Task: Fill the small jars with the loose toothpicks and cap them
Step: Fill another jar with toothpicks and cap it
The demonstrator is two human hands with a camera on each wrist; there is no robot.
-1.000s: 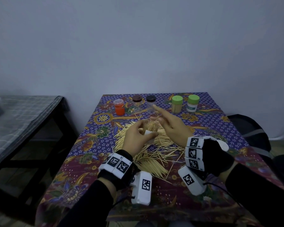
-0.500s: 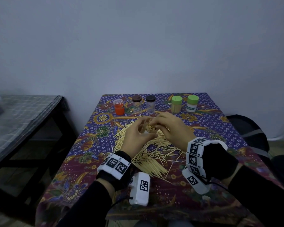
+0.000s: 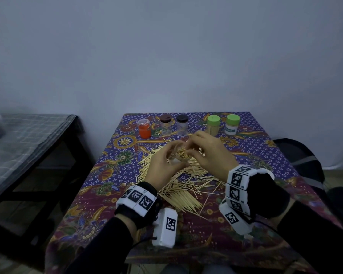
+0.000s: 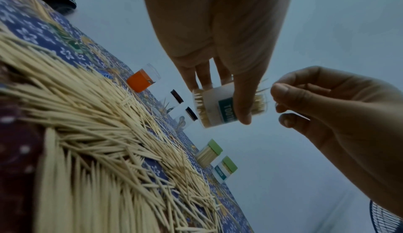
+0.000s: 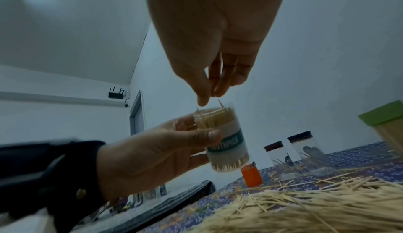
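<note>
Fig. Open-jar filling step, both hands raised above the table (image 3: 251, 135).

L hand (image 3: 162, 165) grips the open jar (image 5: 220, 133) round its labelled mid-section, thumb across the label, fingers curled behind; the jar is uncapped, mouth up and tipped slightly toward the R hand (image 3: 210, 155). The jar is packed nearly to the rim w/ toothpicks, a couple of tips standing proud of the mouth.

R hand sits directly above the jar mouth, fingertips (image 5: 203, 98) bunched and pointing down, just off the proud tips; it appears to pinch one or a few picks, but blur makes this uncertain.

Key relation: the jar mouth lies straight below the R fingertips and the jar's long axis runs roughly in line w/ them, so the coming move is judged a short push down along that axis. L hand only steadies; R hand is the nearer to the mouth.

The loose pile (image 3: 178, 186) lies below and toward the wrists of both hands. Beyond the fingertips stand the two green-capped jars (image 3: 213, 125) (filled), two dark-capped jars (image 3: 165, 125) (near empty) and an orange jar (image 3: 144, 128). No loose cap for the held jar can be made out.
</note>
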